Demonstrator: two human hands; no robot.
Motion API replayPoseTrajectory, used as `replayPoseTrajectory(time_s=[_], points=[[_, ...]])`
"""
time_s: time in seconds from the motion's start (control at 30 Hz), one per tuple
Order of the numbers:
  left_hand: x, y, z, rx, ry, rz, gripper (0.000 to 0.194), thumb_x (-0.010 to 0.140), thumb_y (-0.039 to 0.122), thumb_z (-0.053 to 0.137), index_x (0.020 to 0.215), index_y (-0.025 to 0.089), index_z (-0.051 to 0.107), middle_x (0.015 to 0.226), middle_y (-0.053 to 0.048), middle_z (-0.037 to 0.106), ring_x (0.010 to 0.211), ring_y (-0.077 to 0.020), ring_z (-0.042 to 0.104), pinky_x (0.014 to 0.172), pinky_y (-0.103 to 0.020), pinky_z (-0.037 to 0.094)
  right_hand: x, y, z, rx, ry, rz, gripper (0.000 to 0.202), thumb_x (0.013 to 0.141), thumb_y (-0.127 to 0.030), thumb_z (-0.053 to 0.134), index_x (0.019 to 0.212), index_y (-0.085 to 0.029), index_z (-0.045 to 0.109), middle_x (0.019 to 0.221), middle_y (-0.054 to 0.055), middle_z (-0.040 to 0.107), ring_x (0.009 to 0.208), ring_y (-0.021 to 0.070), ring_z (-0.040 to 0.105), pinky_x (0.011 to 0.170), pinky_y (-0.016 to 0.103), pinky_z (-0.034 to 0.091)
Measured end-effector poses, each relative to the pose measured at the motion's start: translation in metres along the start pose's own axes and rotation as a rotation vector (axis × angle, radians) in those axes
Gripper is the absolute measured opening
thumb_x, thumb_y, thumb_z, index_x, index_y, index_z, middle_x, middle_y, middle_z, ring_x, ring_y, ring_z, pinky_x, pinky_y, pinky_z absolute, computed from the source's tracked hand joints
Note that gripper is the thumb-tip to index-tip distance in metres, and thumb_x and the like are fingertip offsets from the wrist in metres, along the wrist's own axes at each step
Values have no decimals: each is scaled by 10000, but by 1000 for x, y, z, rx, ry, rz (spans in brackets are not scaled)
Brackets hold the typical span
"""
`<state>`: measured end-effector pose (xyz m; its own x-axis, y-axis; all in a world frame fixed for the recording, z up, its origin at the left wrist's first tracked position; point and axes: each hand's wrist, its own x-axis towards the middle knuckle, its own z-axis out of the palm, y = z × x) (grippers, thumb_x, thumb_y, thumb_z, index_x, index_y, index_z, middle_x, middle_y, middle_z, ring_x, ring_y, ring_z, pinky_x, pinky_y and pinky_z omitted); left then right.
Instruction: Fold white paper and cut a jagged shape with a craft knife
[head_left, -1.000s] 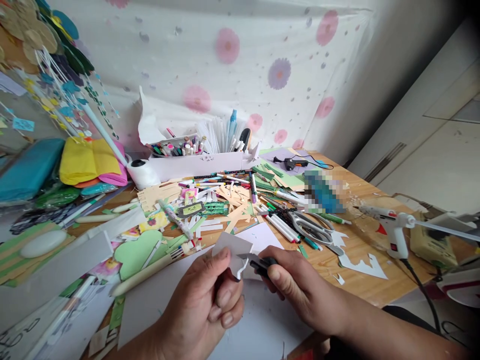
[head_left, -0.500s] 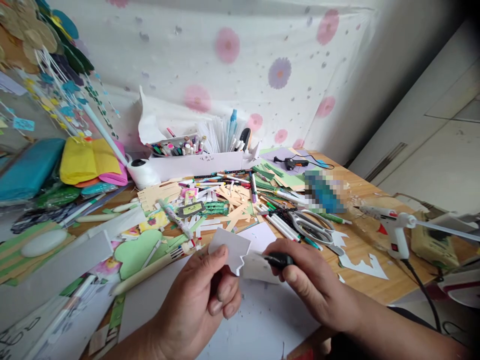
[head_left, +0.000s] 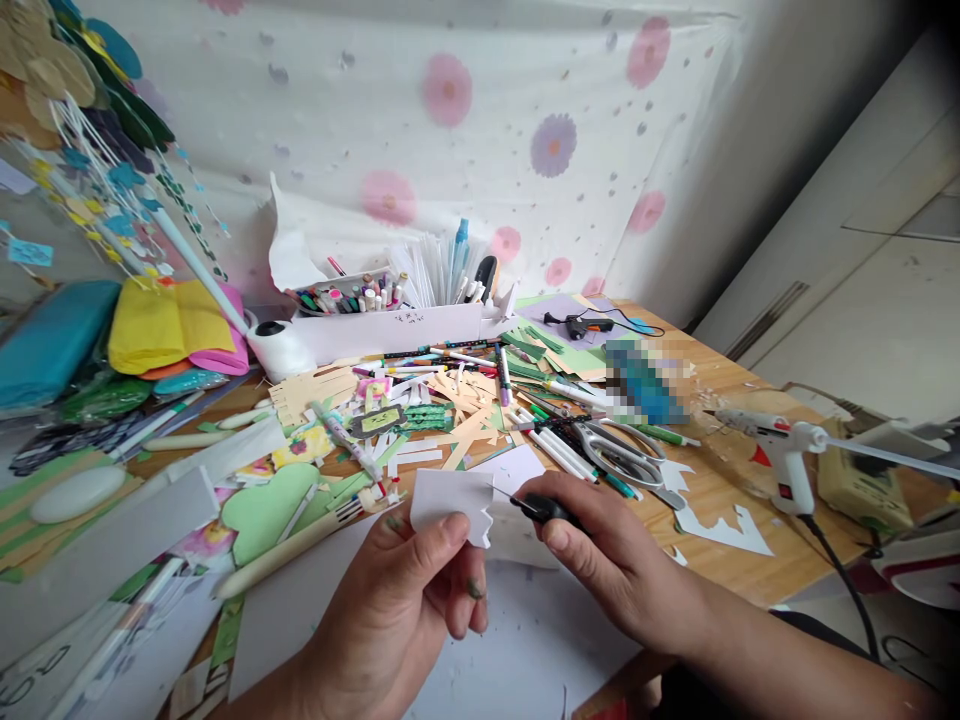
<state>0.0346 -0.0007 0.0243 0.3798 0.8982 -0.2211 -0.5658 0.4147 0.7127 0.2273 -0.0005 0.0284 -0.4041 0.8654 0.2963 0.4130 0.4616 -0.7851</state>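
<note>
White card in my L hand, knife in my R

The white card [head_left: 444, 492] is up in front of me, above the work surface, btwn my two hands but in the grip of only one. My L hand [head_left: 405, 590] pinches its lower part, thumb on the near face, fingers behind; the other fingers curl below. The card's R edge is notched and faces my R hand [head_left: 619, 565], which is wrapped round the black handle of a knife [head_left: 546, 508]. The blade points L, its tip at the card's upper R edge; contact cannot be told. The R hand itself is just beside the card, apart from it.

Below both hands: a large white sheet [head_left: 517, 640] w/ small dark specks. Beyond the card: paper strips [head_left: 469, 400] in a loose heap. To the R, past the knife: white-barrelled markers [head_left: 562, 455], then grey-handled scissors [head_left: 622, 455], then a white glue gun [head_left: 787, 455] nr the table's R side. To the L of my L hand: a green cloud-shaped paper [head_left: 262, 510]. At the back, nr the flowered wall covering [head_left: 330, 120]: a white box [head_left: 397, 335] w/ pens etc. in it.
</note>
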Motion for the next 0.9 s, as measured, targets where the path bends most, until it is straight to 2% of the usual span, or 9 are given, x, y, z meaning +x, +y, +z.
replayPoseTrajectory(time_s=[0.3, 0.5, 0.9], points=[[0, 0, -1, 24, -34, 17, 191, 721, 281, 711, 586, 154, 665, 485, 16, 571, 366, -56, 419, 449, -218, 469, 2, -1, 1, -33, -29, -16, 267, 953, -388, 392, 1047, -191, 546, 880, 36, 612, 774, 155, 562, 686, 259, 418], [-1, 1, -3, 46, -98, -57, 224, 675, 306, 723, 541, 141, 652, 447, 11, 537, 342, -57, 408, 422, -226, 468, 2, -4, 0, -56, -67, -12, 302, 954, -415, 372, 1051, -196, 554, 890, 45, 618, 785, 167, 574, 691, 269, 426], [-3, 2, 3, 81, -14, -36, 211, 663, 290, 695, 524, 149, 623, 420, 22, 507, 335, -55, 361, 398, -214, 436, 2, -4, 1, -129, -43, -40, 361, 964, -459, 310, 1051, -188, 531, 850, 56, 615, 740, 176, 568, 661, 282, 423]])
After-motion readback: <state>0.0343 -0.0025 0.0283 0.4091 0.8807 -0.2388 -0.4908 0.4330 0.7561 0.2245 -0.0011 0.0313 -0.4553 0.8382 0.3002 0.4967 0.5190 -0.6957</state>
